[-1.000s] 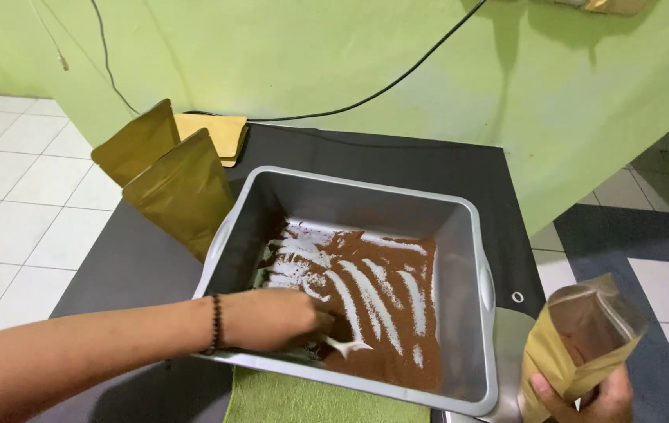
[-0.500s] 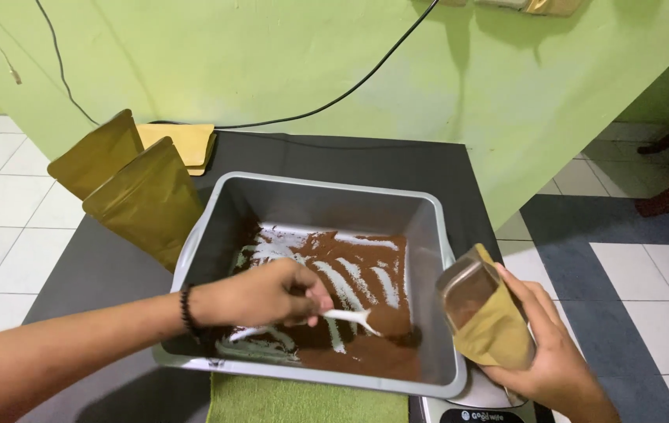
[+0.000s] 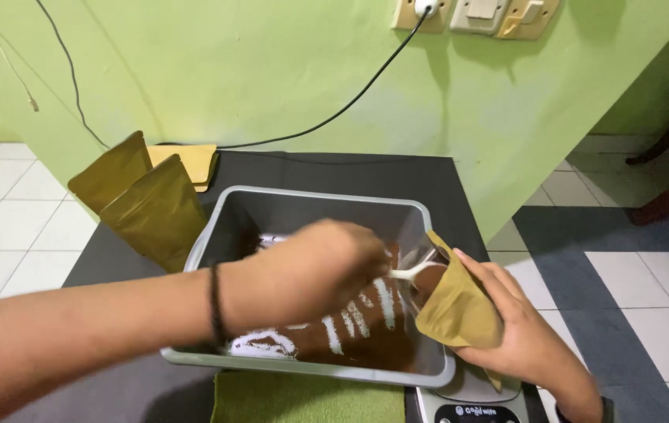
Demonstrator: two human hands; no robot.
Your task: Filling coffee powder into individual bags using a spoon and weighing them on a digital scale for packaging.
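Spoon meets pouch mouth over the tub's right side.

Head view: the left hand (image 3: 311,270) is closed on a white spoon (image 3: 411,272), whose long axis runs left to right with its bowl at the open mouth of the pouch (image 3: 456,305). The right hand (image 3: 518,337) grips that gold pouch from below, tilted with its mouth toward the spoon, above the right wall of the grey tub (image 3: 225,219). Brown powder (image 3: 358,337) lies streaked on the tub floor. The tub sits on a dark table (image 3: 334,168) with a green cloth (image 3: 303,399) and a scale (image 3: 471,403) at its near edge; spare pouches (image 3: 150,207) stand to the left; green wall, tiled floor.
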